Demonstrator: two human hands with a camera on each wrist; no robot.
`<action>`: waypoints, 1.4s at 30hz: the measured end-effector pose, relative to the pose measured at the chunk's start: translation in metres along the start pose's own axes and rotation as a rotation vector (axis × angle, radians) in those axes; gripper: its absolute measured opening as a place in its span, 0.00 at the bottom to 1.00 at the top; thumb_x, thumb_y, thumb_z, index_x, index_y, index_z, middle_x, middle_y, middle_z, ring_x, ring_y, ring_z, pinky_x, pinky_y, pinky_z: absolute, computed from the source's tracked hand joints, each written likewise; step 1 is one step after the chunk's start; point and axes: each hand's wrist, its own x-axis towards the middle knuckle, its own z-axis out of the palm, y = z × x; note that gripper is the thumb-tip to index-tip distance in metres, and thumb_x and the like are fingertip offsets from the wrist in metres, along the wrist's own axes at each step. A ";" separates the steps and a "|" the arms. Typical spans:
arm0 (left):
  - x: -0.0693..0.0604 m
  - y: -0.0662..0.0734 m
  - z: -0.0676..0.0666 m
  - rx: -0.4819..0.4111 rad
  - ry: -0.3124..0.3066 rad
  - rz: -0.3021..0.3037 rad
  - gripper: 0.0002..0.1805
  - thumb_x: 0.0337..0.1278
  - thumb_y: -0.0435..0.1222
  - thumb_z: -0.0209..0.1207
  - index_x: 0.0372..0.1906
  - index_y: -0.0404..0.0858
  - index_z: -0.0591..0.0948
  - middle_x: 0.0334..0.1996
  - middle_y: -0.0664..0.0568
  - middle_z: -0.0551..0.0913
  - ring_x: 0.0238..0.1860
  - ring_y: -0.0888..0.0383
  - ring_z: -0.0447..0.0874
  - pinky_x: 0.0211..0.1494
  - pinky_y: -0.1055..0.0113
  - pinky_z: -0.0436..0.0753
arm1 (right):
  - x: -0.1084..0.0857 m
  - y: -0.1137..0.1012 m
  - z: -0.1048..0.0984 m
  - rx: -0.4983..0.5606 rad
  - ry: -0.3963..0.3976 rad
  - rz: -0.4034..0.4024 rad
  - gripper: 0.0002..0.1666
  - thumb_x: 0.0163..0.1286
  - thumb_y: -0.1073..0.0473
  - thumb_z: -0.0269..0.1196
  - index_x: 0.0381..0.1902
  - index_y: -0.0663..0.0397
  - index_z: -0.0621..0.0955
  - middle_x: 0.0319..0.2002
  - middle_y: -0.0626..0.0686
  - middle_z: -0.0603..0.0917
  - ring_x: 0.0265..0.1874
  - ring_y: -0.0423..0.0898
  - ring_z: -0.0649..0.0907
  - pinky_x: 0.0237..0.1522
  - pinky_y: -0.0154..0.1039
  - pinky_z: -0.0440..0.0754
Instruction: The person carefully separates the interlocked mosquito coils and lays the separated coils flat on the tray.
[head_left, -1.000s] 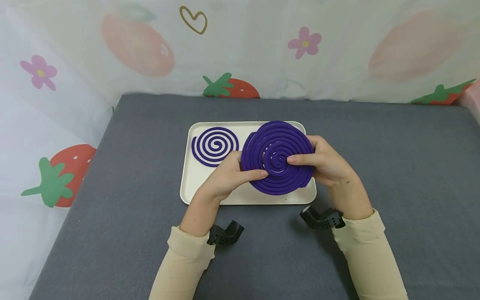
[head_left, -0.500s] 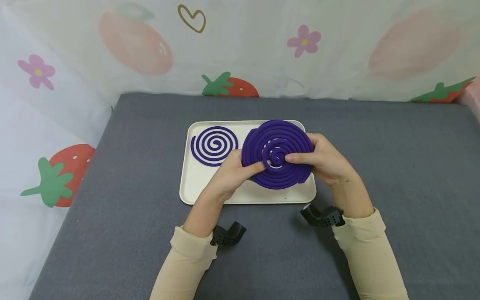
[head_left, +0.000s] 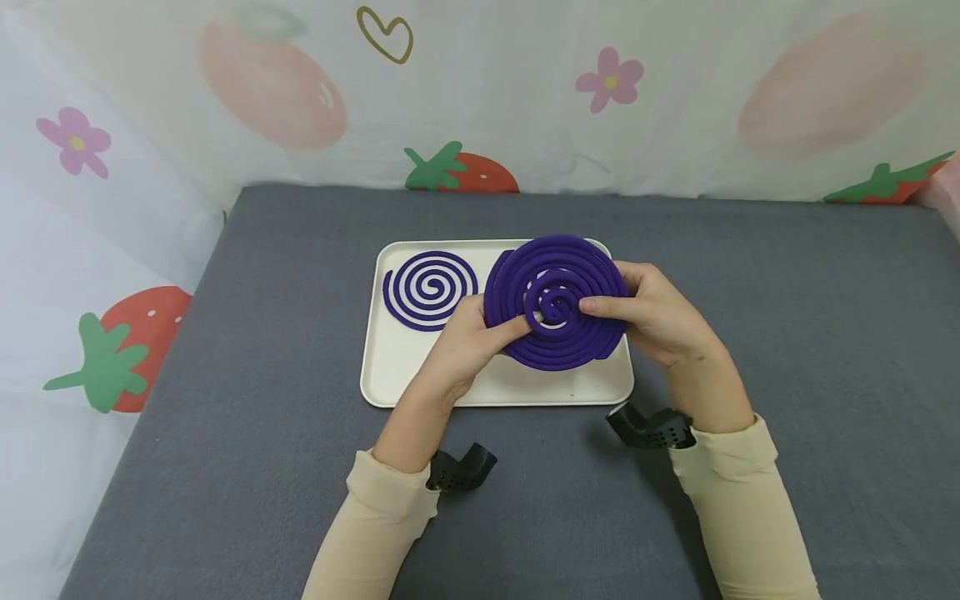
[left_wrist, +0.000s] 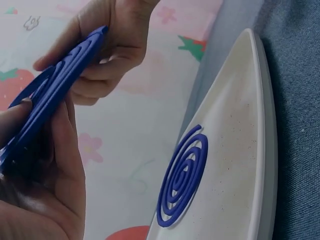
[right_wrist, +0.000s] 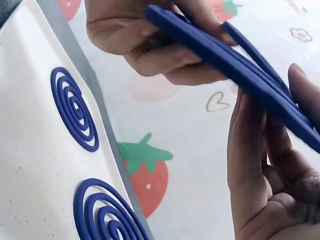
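Note:
Both hands hold a purple mosquito coil (head_left: 577, 262), a tightly wound double spiral, above the tray. My left hand (head_left: 468, 337) grips its left side, the thumb tip tucked at an inner strand near the centre. On the right side my right hand (head_left: 663, 321) pinches it, thumb on top close to the middle and fingers behind. In both wrist views the held coil is nearly edge-on, and an inner strand (right_wrist: 250, 47) stands off its flat face. A loosely spaced single coil (head_left: 432, 287) lies on the tray's left; another single coil (right_wrist: 112, 230) shows in the right wrist view.
The cream rectangular tray (head_left: 405, 375) lies on a grey cloth-covered table (head_left: 270, 358). A patterned white curtain (head_left: 510, 92) hangs behind and to the left. Black wrist mounts (head_left: 461, 468) sit beneath both wrists.
The left thumb has slid inward to the inner strand, and the gaps near the coil's centre have widened. Both hands have shifted slightly up in view, the held coil tilting a little.

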 end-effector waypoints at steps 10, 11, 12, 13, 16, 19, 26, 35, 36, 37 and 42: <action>-0.002 -0.002 -0.002 -0.125 -0.040 -0.013 0.15 0.57 0.26 0.56 0.47 0.20 0.75 0.28 0.53 0.84 0.30 0.61 0.84 0.37 0.66 0.84 | -0.002 0.001 -0.008 0.053 -0.072 -0.074 0.06 0.64 0.69 0.62 0.40 0.60 0.82 0.31 0.54 0.85 0.28 0.44 0.85 0.30 0.35 0.84; -0.002 -0.002 -0.002 -0.145 -0.042 -0.014 0.15 0.56 0.28 0.58 0.47 0.21 0.75 0.28 0.53 0.84 0.30 0.60 0.84 0.37 0.66 0.84 | -0.001 0.001 -0.008 0.066 -0.087 -0.089 0.06 0.65 0.69 0.62 0.40 0.61 0.82 0.31 0.54 0.85 0.27 0.44 0.85 0.30 0.35 0.84; -0.002 -0.002 -0.003 -0.163 -0.042 -0.015 0.16 0.55 0.30 0.60 0.46 0.22 0.75 0.28 0.53 0.84 0.30 0.60 0.84 0.37 0.66 0.84 | -0.001 0.001 -0.009 0.078 -0.101 -0.103 0.06 0.65 0.68 0.61 0.40 0.61 0.82 0.30 0.54 0.85 0.27 0.44 0.85 0.30 0.34 0.84; -0.002 -0.003 -0.003 -0.175 -0.042 -0.017 0.20 0.54 0.35 0.64 0.46 0.23 0.76 0.28 0.53 0.84 0.30 0.60 0.85 0.37 0.66 0.84 | -0.001 0.002 -0.009 0.088 -0.114 -0.118 0.06 0.65 0.68 0.62 0.40 0.61 0.82 0.30 0.54 0.85 0.27 0.44 0.85 0.29 0.34 0.84; -0.001 -0.004 -0.003 -0.198 -0.044 -0.021 0.35 0.40 0.49 0.73 0.45 0.25 0.76 0.28 0.53 0.84 0.30 0.60 0.85 0.37 0.67 0.84 | -0.001 0.002 -0.010 0.108 -0.132 -0.141 0.06 0.66 0.66 0.61 0.40 0.62 0.82 0.30 0.53 0.85 0.26 0.43 0.85 0.29 0.33 0.84; -0.001 -0.004 -0.003 -0.194 -0.043 -0.021 0.45 0.24 0.58 0.73 0.44 0.26 0.76 0.27 0.54 0.84 0.30 0.61 0.85 0.37 0.69 0.84 | -0.001 0.003 -0.010 0.124 -0.137 -0.148 0.06 0.67 0.64 0.61 0.39 0.61 0.82 0.29 0.52 0.85 0.25 0.43 0.85 0.28 0.33 0.83; 0.000 -0.003 -0.003 -0.220 -0.048 -0.037 0.45 0.21 0.59 0.73 0.43 0.29 0.76 0.27 0.54 0.84 0.30 0.62 0.85 0.37 0.69 0.84 | -0.001 0.005 -0.011 0.165 -0.130 -0.153 0.09 0.70 0.60 0.58 0.39 0.60 0.81 0.28 0.51 0.84 0.24 0.41 0.84 0.29 0.33 0.83; 0.001 -0.007 -0.007 -0.241 -0.069 -0.024 0.40 0.23 0.57 0.74 0.41 0.31 0.78 0.27 0.53 0.85 0.30 0.61 0.85 0.37 0.69 0.84 | 0.000 0.006 -0.012 0.184 -0.089 -0.161 0.05 0.68 0.63 0.60 0.34 0.59 0.81 0.28 0.51 0.82 0.24 0.40 0.82 0.28 0.31 0.81; 0.001 -0.007 -0.007 -0.240 -0.067 -0.024 0.40 0.23 0.57 0.74 0.41 0.32 0.78 0.27 0.53 0.85 0.30 0.61 0.85 0.37 0.69 0.84 | 0.000 0.006 -0.012 0.193 -0.087 -0.165 0.04 0.67 0.64 0.60 0.34 0.59 0.81 0.28 0.51 0.82 0.25 0.40 0.82 0.28 0.30 0.81; 0.000 -0.006 -0.006 -0.241 -0.067 -0.026 0.40 0.22 0.58 0.74 0.41 0.32 0.78 0.27 0.53 0.85 0.30 0.61 0.85 0.36 0.69 0.84 | 0.000 0.006 -0.013 0.203 -0.086 -0.170 0.02 0.66 0.66 0.61 0.34 0.60 0.81 0.28 0.51 0.82 0.25 0.40 0.82 0.29 0.30 0.81; -0.001 -0.005 -0.006 -0.244 -0.081 -0.031 0.42 0.19 0.58 0.75 0.41 0.32 0.77 0.28 0.53 0.84 0.31 0.61 0.85 0.37 0.68 0.84 | -0.001 0.006 -0.015 0.225 -0.102 -0.185 0.02 0.62 0.68 0.64 0.34 0.61 0.81 0.28 0.52 0.82 0.26 0.41 0.82 0.29 0.30 0.82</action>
